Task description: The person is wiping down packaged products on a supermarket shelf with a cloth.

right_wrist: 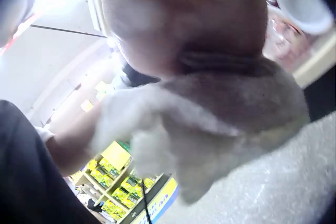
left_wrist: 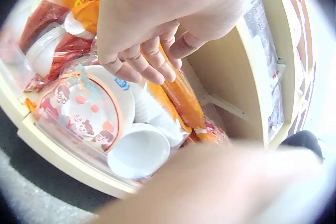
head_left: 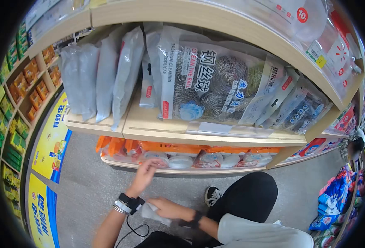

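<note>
From where I stand, the person is low in front of a curved shop shelf, one bent knee in black trousers (head_left: pixel 253 192) at the lower right of centre, a black-and-white shoe (head_left: pixel 212 196) beside it. The right hand (head_left: pixel 169 208), at the lower middle of the head view, has its fingers closed round a crumpled white cloth (head_left: pixel 151 214). That cloth sits just beside the black device (head_left: pixel 130 202) strapped on the other wrist; in the right wrist view it hangs in loose folds below the fist.

The left hand (head_left: pixel 143 175) reaches up towards the lower shelf (head_left: pixel 190 170), fingers loosely bent and apart, with nothing in its grasp. The left wrist view has it over white bowls (left_wrist: pixel 139 150), a clear bag printed with cartoon faces (left_wrist: pixel 86 111) and orange packets (left_wrist: pixel 184 95); I cannot tell whether the fingertips touch any of them.

Across the upper middle of the head view, a large pack of steel scourers (head_left: pixel 213 89) leans on the shelf above, grey packets (head_left: pixel 126 72) standing to its left. Yellow-and-blue panels (head_left: pixel 44 211) run down the left side, next to racks of green and yellow packs (head_left: pixel 17 142). Blue bags (head_left: pixel 327 208) lie at the lower right.
</note>
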{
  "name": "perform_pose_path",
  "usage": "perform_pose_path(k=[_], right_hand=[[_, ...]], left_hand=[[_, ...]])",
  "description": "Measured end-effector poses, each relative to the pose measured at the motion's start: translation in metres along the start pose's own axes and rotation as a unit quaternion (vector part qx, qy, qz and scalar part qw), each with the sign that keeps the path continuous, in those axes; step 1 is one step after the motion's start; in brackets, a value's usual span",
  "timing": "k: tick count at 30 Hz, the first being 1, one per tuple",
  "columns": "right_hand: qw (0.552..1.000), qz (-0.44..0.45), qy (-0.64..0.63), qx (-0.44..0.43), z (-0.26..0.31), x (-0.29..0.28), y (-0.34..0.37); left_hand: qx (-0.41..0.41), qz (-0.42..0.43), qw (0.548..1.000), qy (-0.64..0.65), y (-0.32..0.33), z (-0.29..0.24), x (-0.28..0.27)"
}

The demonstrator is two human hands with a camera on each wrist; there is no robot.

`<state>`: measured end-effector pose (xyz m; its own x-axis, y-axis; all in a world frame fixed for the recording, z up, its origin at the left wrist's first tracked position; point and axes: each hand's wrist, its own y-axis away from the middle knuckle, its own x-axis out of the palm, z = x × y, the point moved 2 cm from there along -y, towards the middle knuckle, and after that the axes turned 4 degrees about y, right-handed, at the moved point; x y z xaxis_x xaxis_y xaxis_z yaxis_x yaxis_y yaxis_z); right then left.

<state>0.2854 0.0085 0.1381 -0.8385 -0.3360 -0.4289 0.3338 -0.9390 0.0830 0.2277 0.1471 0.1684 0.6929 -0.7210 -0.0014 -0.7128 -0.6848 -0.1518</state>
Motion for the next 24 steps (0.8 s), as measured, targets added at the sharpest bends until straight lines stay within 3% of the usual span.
perform_pose_path(k=[2, 4, 6, 8, 10, 11, 12, 14, 17, 22, 24], right_hand=[[0.990, 0.090, 0.109, -0.013, 0.049, -0.034, 0.028], [0.967, 0.094, 0.234, -0.042, 0.074, -0.051, 0.051], [0.954, 0.022, 0.295, -0.051, 0.112, -0.088, 0.079], [0.958, -0.071, 0.275, -0.030, 0.149, -0.140, 0.107], [0.920, -0.227, 0.318, -0.028, 0.161, -0.186, 0.131], [0.901, -0.301, 0.313, 0.015, 0.169, -0.204, 0.142], [0.873, -0.376, 0.305, 0.059, 0.175, -0.219, 0.152], [0.818, -0.487, 0.307, 0.000, 0.182, -0.239, 0.163], [0.794, -0.531, 0.295, -0.010, 0.183, -0.253, 0.158], [0.837, -0.339, 0.415, -0.113, 0.206, -0.246, 0.108], [0.828, -0.199, 0.485, -0.201, 0.222, -0.231, 0.086]], left_hand=[[0.009, 0.014, 1.000, 0.024, 0.002, -0.007, 0.014], [0.026, 0.012, 0.999, 0.018, 0.003, -0.022, 0.024], [0.040, 0.028, 0.999, 0.000, 0.003, -0.043, 0.030], [0.050, 0.065, 0.996, -0.028, 0.003, -0.069, 0.033], [0.087, 0.095, 0.987, -0.096, 0.004, -0.102, 0.038], [0.108, 0.114, 0.979, -0.129, 0.004, -0.118, 0.039], [0.145, 0.095, 0.973, -0.153, 0.003, -0.132, 0.039], [0.218, 0.056, 0.954, -0.196, 0.000, -0.153, 0.038], [0.202, 0.000, 0.967, -0.157, -0.011, -0.173, 0.029], [0.200, -0.029, 0.971, -0.126, -0.026, -0.179, 0.021], [0.198, -0.030, 0.972, -0.119, -0.028, -0.173, 0.025]])
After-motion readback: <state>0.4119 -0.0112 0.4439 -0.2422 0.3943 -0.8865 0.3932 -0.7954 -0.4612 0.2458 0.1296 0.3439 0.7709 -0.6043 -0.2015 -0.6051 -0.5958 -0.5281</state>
